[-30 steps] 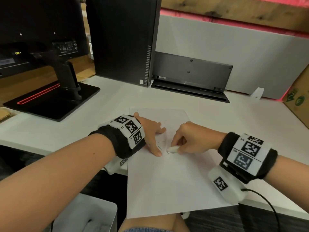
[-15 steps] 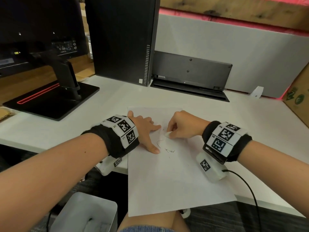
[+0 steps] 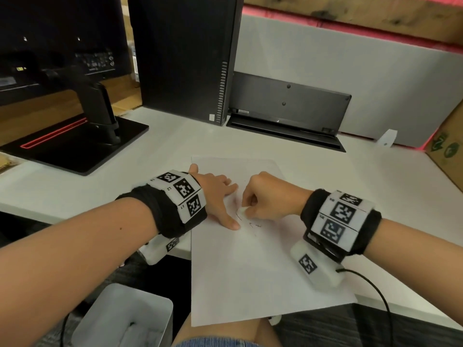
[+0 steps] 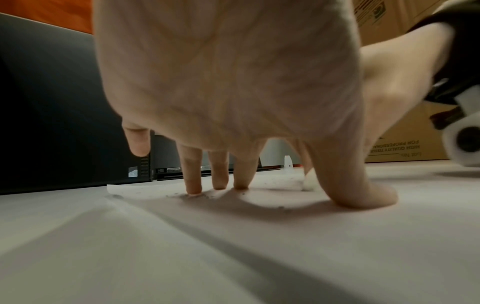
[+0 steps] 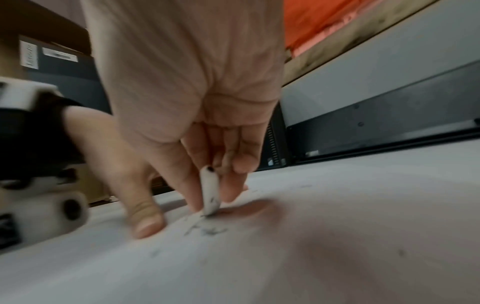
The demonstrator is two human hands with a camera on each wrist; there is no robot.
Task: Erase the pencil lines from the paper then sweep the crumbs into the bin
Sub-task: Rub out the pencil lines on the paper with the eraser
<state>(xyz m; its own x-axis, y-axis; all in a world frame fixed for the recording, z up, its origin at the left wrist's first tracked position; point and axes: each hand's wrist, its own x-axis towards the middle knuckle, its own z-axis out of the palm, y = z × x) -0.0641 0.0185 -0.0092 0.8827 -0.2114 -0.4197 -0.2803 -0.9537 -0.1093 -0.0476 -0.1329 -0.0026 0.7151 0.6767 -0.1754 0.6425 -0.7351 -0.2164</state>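
Observation:
A white sheet of paper lies on the desk and overhangs its front edge. Short pencil lines remain near its middle, with dark crumbs scattered around them. My left hand lies spread with straight fingers pressing on the paper's left part. My right hand pinches a small white eraser between thumb and fingers, its tip on the paper beside a curved line. In the right wrist view the eraser stands nearly upright on the sheet. A grey bin sits on the floor below the desk edge, at lower left.
A black computer tower and a dark flat device stand at the back. A monitor base is at the left, a cardboard box at the right. A black cable trails from my right wrist.
My right hand with the eraser went up the paper and has now come partly back down toward the curved line. The left hand has stayed pressed on the sheet.

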